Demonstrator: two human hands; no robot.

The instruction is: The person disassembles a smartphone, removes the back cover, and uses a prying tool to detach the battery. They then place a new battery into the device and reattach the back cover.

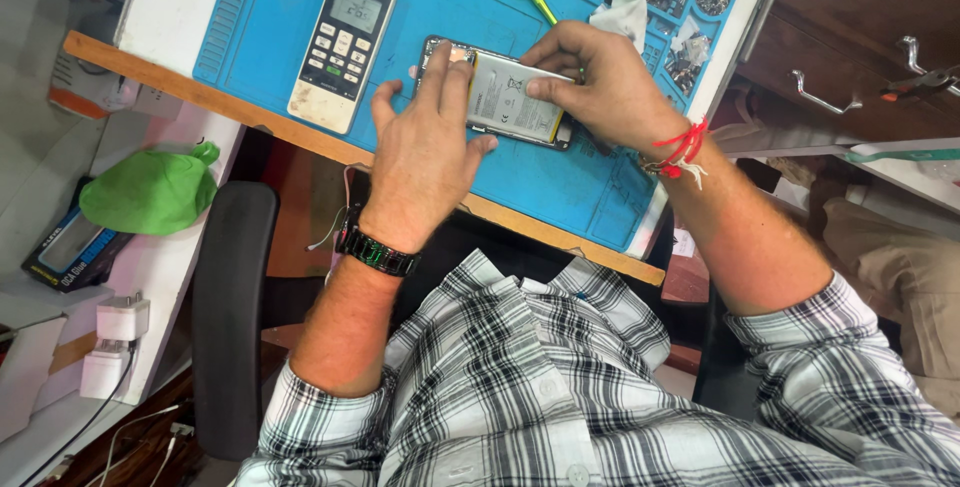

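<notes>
At the upper middle of the frame, the left hand (425, 152) is pressing spread fingers on the opened phone (495, 95) while the right hand (600, 82) is pinching its battery (515, 97), seemingly mid-repair, back cover not yet on.

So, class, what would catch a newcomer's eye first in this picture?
Both hands meet on an opened phone at the middle of the blue work mat: the left hand presses its near end, the right hand its far edge. A white remote control lies left of it, a green cloth lower left.
</notes>
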